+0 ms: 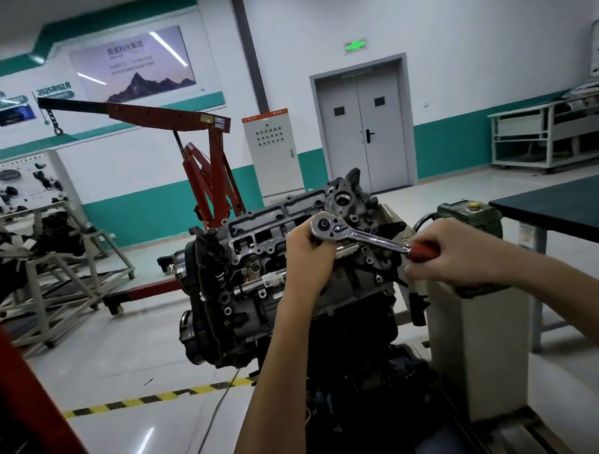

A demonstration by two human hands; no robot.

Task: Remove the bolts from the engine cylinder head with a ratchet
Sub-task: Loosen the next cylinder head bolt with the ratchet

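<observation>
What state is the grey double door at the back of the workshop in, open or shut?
Shut: both leaves of the double door lie flush in the frame, with no gap between them.

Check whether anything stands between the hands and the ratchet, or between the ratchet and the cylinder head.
Nothing visible does. The right hand grips the ratchet by its red handle; the left hand holds it under its head, above the cylinder head.

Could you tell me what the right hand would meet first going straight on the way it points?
Probably the left hand, curled at the head of the ratchet: the right hand points leftward along the handle it grips. Depth is unclear; the cylinder head might come first.
</observation>
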